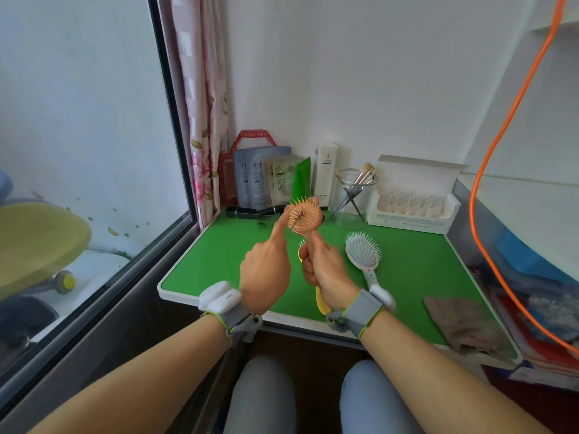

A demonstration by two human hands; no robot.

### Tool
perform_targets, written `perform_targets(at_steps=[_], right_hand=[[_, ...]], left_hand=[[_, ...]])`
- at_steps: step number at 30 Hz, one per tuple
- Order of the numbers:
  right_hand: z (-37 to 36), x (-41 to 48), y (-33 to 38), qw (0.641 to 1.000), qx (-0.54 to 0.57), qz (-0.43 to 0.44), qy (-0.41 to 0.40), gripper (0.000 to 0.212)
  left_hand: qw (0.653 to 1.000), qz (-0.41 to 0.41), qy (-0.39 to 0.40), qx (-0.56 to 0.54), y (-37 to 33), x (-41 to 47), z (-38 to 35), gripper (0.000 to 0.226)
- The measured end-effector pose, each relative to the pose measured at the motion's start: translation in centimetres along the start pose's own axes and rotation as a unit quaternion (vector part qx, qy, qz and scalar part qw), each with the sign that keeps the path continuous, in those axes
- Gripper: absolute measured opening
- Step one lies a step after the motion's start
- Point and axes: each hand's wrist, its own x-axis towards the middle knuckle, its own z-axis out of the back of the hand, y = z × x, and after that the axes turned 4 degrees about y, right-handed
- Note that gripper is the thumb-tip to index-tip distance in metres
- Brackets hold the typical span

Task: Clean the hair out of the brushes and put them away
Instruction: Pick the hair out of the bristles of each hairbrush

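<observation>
Both forearms reach from the lap to the green counter (413,264). Right hand (326,270): fingers closed around the handle of a pink round brush (305,217), held upright above the counter, bristles toward the camera, dark hair caught in them. Left hand (266,274): index finger extended, tip at the brush head's left edge, other fingers curled, holding nothing. Yellow brush (322,303) lies partly hidden beneath the right hand. Grey brush (363,253) lies just right, bristles up.
</observation>
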Motion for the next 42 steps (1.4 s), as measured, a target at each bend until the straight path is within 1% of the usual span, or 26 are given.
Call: perform_targets(at_steps=[4, 8, 13, 26, 30, 33, 39, 42], right_hand=[[-0.2, 0.0, 0.0, 1.000, 0.020, 0.000, -0.007, 0.047], [-0.1, 0.1, 0.4, 0.999, 0.042, -0.001, -0.021, 0.045], [0.2, -0.1, 0.4, 0.999, 0.024, 0.005, -0.020, 0.046], [0.0, -0.5, 0.2, 1.000, 0.005, 0.008, -0.009, 0.048], [0.0, -0.1, 0.7, 0.999, 0.019, 0.005, -0.034, 0.046], [0.1, -0.1, 0.7, 0.999, 0.012, 0.012, -0.035, 0.046], [0.1, -0.5, 0.4, 1.000, -0.001, 0.013, -0.024, 0.050], [0.1, -0.5, 0.5, 1.000, 0.003, 0.008, -0.019, 0.049]], left_hand=[[1.000, -0.007, -0.021, -0.004, -0.2, 0.2, 0.3, 0.055], [1.000, -0.006, 0.001, -0.005, 0.0, -0.4, -0.1, 0.053], [1.000, 0.006, 0.018, -0.005, 0.1, -0.5, -0.3, 0.052], [0.999, 0.009, -0.004, -0.034, -1.1, 0.4, 0.6, 0.052], [1.000, 0.005, 0.004, -0.023, -0.8, -0.4, 0.5, 0.054], [0.999, 0.015, 0.012, -0.028, -0.7, -0.7, 0.4, 0.054], [0.998, 0.032, 0.006, -0.046, -1.1, 0.0, 1.0, 0.052], [0.998, 0.031, -0.012, -0.050, -1.3, -0.2, 1.1, 0.051]])
